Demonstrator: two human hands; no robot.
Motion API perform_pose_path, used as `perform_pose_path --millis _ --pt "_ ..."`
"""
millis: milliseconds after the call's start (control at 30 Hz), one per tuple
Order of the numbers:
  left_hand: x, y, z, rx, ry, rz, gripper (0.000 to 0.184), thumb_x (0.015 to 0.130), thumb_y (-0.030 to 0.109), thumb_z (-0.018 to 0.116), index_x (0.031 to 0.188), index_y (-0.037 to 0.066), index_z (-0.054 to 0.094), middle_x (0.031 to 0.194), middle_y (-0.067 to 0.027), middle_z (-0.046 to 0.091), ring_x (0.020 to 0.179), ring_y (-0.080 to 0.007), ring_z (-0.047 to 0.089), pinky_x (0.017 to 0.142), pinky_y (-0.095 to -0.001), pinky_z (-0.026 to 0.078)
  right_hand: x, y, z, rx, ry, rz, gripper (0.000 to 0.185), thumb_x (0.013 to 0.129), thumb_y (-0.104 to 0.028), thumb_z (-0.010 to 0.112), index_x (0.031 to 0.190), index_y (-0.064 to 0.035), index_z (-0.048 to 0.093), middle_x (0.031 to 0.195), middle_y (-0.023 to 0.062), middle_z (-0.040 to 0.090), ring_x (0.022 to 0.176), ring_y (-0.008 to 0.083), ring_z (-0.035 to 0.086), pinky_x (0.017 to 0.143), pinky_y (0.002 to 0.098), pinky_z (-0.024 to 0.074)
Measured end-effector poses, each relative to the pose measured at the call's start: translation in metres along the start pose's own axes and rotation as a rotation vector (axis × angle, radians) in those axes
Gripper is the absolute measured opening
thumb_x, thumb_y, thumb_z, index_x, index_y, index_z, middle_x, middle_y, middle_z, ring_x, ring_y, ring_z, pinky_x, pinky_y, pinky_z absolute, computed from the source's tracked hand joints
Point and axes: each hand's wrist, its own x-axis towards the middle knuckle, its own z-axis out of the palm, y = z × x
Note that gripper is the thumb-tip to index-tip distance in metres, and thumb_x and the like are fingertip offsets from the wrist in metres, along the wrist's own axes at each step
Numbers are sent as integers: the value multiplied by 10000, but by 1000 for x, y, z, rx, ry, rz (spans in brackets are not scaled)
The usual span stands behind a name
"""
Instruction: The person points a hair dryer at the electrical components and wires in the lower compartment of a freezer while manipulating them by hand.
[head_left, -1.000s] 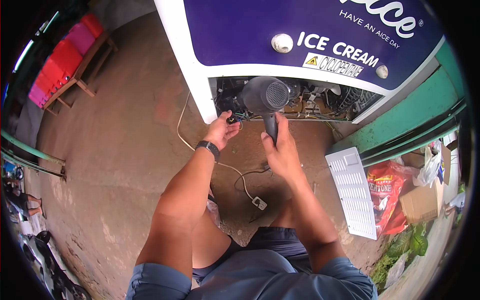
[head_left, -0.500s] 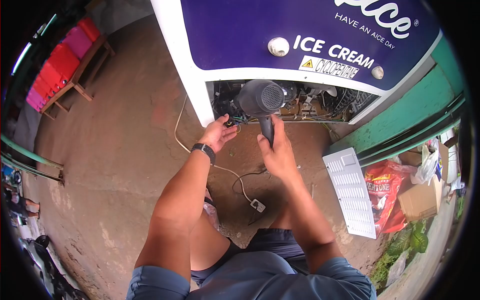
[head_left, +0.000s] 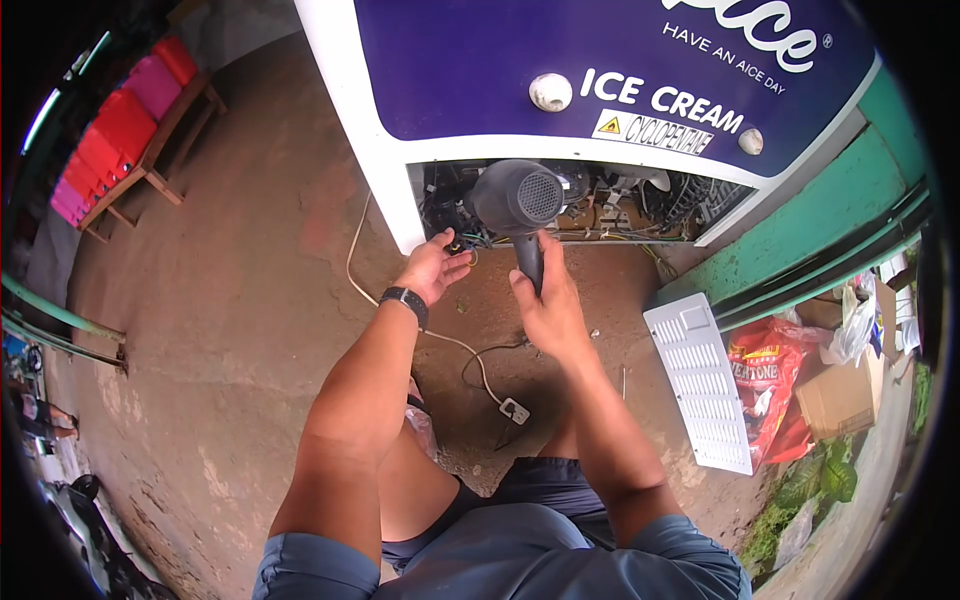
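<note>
In the head view my right hand [head_left: 550, 300] is wrapped round the handle of a black hair dryer [head_left: 518, 195]. The dryer is upright, its round mesh intake facing back towards me and its body in front of the freezer's lower opening. My left hand [head_left: 435, 268], with a dark watch on the wrist, is at the opening's left corner, palm partly turned up. Its thumb and fingers are round a few thin wires [head_left: 470, 248] with a small dark piece among them; the exact grip is partly hidden. Behind the dryer, the opening shows dark machine parts and cables [head_left: 610, 205].
The blue and white ice cream freezer [head_left: 470, 80] stands ahead. A white cable runs over the floor to a socket block [head_left: 514, 411]. To the right lean a louvred panel [head_left: 700, 385], a red bag [head_left: 765, 375] and a cardboard box [head_left: 840, 400]. A bench [head_left: 150, 165] holds red and pink containers.
The whole view has shifted very slightly. Both hands and the hair dryer keep nearly the same place against the freezer.
</note>
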Motion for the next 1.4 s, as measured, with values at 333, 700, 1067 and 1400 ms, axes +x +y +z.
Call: perform_pose_path --millis 333,700,1067,1400 --pt "-4 3 1 -4 -19 5 350 1051 360 628 1241 78 543 1186 -134 638 1159 -296 621 1055 -495 504 -1 3 0 9 26 -15 607 982 -115 605 1530 -32 357 1404 322 554 1291 499 571 1068 506 463" --pt "-11 9 5 -8 3 -14 384 1060 376 598 1274 62 542 1205 -140 634 1164 -291 613 1065 -482 497 0 -2 1 13 24 -12 613 984 -113 604 1545 -37 370 1428 310 546 1318 481 560 1095 488 454" --pt "-6 6 -3 -68 -73 20 369 1071 344 560 1239 15 545 1177 -179 637 1091 -285 625 1063 -462 512 -1 1 2 3 48 -88 612 1002 -137 606 1543 26 371 1450 317 523 1346 486 532 1119 486 441" --pt "-5 6 -5 -45 -95 21 400 1080 378 562 1235 10 552 1149 -176 659 1077 -272 643 1050 -447 522 0 -2 2 -2 28 -35 620 1003 -155 617 1550 7 375 1464 305 530 1349 477 539 1118 483 440"
